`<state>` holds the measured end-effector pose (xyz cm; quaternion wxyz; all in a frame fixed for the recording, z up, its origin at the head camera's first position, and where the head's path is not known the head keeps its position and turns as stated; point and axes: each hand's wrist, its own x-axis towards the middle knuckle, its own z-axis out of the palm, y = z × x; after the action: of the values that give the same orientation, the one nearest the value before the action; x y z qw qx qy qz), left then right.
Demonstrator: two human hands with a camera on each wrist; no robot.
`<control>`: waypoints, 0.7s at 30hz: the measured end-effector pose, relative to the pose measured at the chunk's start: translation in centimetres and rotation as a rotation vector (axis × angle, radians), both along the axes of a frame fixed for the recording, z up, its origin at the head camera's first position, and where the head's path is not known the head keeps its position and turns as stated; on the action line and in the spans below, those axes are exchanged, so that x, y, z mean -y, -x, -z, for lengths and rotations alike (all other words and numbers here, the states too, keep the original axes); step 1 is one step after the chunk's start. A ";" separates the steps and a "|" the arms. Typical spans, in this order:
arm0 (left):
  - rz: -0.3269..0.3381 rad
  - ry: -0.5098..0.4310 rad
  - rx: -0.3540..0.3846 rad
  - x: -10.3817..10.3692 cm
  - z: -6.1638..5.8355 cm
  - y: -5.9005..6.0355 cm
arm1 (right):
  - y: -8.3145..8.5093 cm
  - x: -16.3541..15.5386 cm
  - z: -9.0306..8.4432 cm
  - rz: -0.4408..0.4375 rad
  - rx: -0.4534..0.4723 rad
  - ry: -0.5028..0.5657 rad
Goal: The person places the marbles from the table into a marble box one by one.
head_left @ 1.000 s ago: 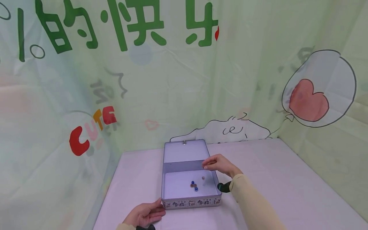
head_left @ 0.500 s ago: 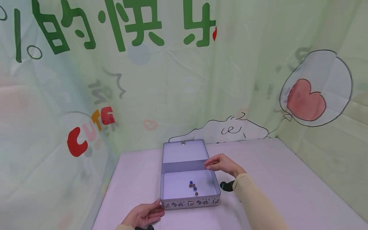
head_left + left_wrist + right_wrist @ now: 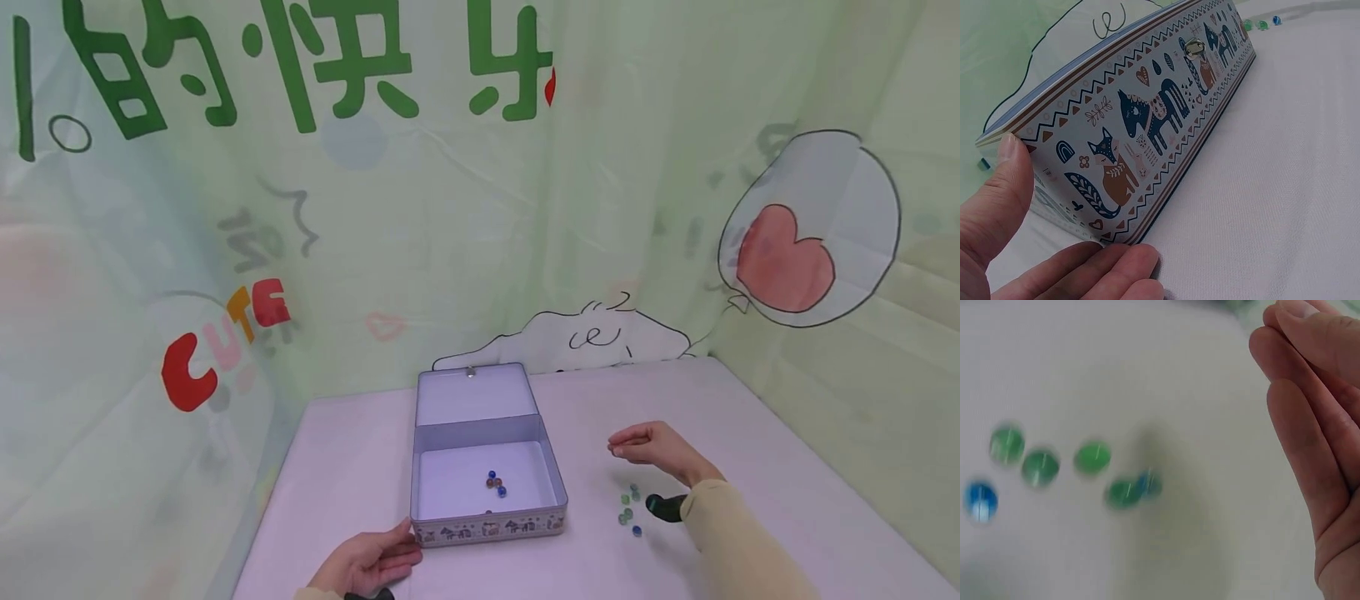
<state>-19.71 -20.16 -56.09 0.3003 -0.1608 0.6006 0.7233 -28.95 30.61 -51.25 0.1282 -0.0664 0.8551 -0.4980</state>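
An open tin box point(image 3: 450, 492) with a patterned front stands on the table, its hinged lid point(image 3: 472, 396) tipped back. Inside lie blue marbles point(image 3: 502, 492) and brown marbles point(image 3: 498, 482); one near the front wall is partly hidden. My left hand point(image 3: 367, 562) holds the front left corner, thumb at the upper edge and fingers at the bottom, as the left wrist view shows. To the right of the box, my right hand point(image 3: 663, 450) is raised over the table with fingers fairly straight; no marble shows in it. Near it lie green marbles point(image 3: 1092, 457) and a blue marble point(image 3: 981, 501).
White cloth covers the table point(image 3: 570, 567). A printed curtain point(image 3: 450, 250) hangs behind it and along both sides. The loose marbles on the right lie close together, and a dark wrist strap point(image 3: 666, 507) hangs near them.
My right hand has moved from above the box's right side out to the right. A brown marble inside rolled toward the front wall. My left hand stays at the box's corner.
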 end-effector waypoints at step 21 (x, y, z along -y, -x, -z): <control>-0.012 -0.017 0.011 0.1 0.0 -0.1 | -0.2 -2.9 6.2 0.089 0.053 -0.092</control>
<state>-19.65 -20.24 -56.08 0.3006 -0.1660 0.5919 0.7292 -28.76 33.51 -57.45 0.1315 -0.0091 0.8756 -0.4648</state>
